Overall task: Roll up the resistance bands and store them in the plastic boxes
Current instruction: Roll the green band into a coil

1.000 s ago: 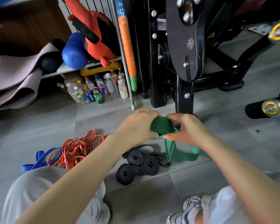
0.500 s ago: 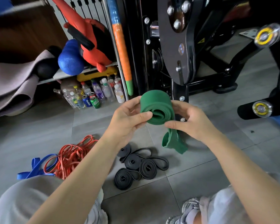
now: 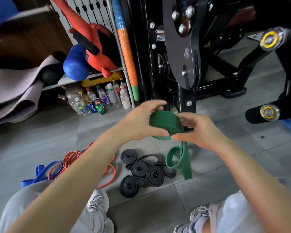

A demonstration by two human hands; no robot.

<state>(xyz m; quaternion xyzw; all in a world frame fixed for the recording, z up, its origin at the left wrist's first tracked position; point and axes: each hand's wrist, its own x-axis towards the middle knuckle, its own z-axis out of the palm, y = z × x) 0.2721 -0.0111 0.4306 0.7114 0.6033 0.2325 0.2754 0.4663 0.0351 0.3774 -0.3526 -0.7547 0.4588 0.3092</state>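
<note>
Green band (image 3: 165, 122) sat between your hands as a fat coil, held in the air above the floor. Half a second before, you had it raised with its spiral face tipped toward you; at this moment it was lower and turned flatter. Your left hand (image 3: 141, 121) gripped the coil's near side, thumb under and fingers over. Your right hand (image 3: 201, 130) pinched the edge where the loose tail (image 3: 180, 158) left the roll. That tail hung in a doubled loop beside the rolled black bands (image 3: 141, 170), so I judged the rolling unfinished. No plastic box showed.
</note>
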